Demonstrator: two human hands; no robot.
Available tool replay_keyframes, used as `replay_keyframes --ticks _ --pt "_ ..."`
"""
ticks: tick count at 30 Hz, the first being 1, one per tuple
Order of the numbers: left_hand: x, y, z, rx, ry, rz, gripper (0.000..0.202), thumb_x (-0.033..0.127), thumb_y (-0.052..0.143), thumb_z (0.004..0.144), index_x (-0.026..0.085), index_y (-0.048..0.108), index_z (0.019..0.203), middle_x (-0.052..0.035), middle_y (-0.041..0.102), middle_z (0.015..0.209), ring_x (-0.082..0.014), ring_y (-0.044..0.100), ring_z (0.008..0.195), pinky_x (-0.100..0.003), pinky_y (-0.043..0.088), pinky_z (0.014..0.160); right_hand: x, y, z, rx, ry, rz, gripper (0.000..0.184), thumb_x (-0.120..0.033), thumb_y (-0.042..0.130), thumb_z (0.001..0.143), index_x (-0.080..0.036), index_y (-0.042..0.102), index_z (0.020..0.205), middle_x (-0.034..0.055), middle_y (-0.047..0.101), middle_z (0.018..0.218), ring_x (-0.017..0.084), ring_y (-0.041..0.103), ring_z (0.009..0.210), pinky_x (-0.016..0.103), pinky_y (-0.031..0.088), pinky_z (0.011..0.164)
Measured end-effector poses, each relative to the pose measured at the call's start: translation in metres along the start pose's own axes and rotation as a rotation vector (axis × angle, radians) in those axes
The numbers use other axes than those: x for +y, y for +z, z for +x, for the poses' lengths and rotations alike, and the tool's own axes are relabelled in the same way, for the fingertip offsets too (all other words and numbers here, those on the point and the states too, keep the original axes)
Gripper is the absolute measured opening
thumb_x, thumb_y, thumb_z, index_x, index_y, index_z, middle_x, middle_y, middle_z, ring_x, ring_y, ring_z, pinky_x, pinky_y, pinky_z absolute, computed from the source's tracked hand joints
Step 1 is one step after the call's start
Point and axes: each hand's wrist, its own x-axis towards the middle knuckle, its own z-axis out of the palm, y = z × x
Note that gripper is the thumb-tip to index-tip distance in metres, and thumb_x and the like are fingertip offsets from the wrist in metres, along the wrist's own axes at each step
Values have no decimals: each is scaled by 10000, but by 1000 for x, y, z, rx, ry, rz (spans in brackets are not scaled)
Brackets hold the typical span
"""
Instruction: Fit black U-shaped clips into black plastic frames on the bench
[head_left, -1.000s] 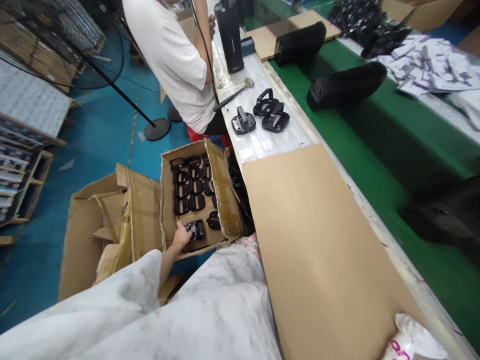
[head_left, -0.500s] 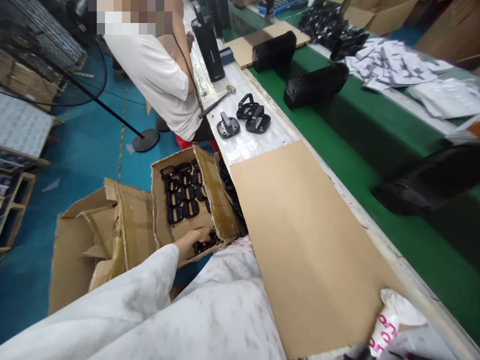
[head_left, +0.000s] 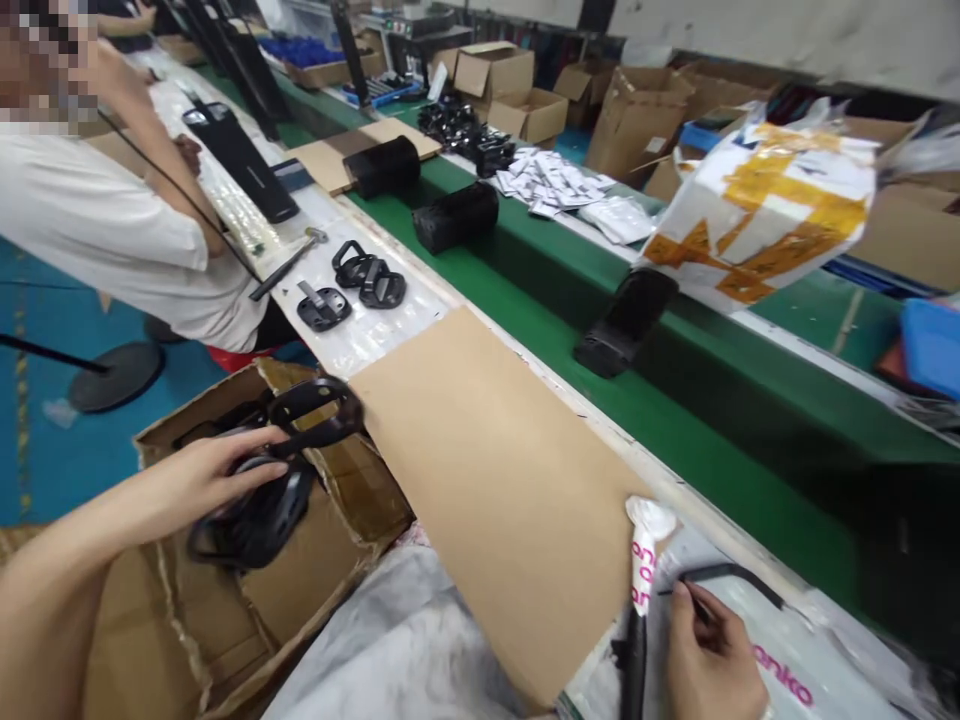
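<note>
My left hand [head_left: 225, 475] is closed on several black plastic handles [head_left: 319, 410], looped pieces with oval bases, held over an open cardboard box [head_left: 292, 590]. More dark handles show partly inside the box behind my fingers. At the lower right, my right hand [head_left: 712, 650] has its fingers pinched around something small and dark, which I cannot make out. Beside those fingertips a curved black strip [head_left: 735, 572] lies on white plastic with pink lettering. A dark rod with a white, pink-lettered wrap [head_left: 643, 570] stands just left of this hand.
A brown cardboard sheet [head_left: 480, 480] covers the near bench. Beyond it lie loose black handles [head_left: 367, 275] and a hammer [head_left: 289, 262]. Black cylindrical speaker-like bodies [head_left: 455, 215] sit on the green belt [head_left: 525, 290]. A co-worker in a white shirt [head_left: 112, 220] sits at left.
My left hand has risen out of the box with handles. The view has swung right, bringing my right hand and a taped white box into sight.
</note>
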Motion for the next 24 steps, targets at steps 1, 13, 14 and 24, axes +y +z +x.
replay_keyframes --ticks 1,13,14,24 --pt "24 12 10 -95 165 119 452 581 856 743 289 823 1086 44 823 1049 -257 752 949 -305 570 834 1 0 -1 -2 2 9 535 -644 677 769 -193 790 1033 81 742 768 339 718 774 462 572 821" --pt "176 174 96 -519 894 645 423 347 678 954 241 674 1364 -123 683 1258 -318 697 1119 -365 526 932 19 2 -5 50 -66 216 646 -733 705 765 -136 827 980 100 774 784 239 649 660 370 568 693" --pt "178 171 99 -532 889 587 589 392 739 919 260 603 1477 -112 682 1277 -314 689 1142 -360 521 959 19 1 -5 55 -68 228 667 -753 706 765 -134 830 979 94 765 766 235 639 649 368 566 682" --pt "196 154 87 -114 408 -554 447 638 712 906 198 695 985 59 467 604 -96 380 460 -203 334 448 -30 -29 -24 89 -248 373 517 -628 582 1016 -166 800 1095 64 748 773 239 706 737 359 596 778"
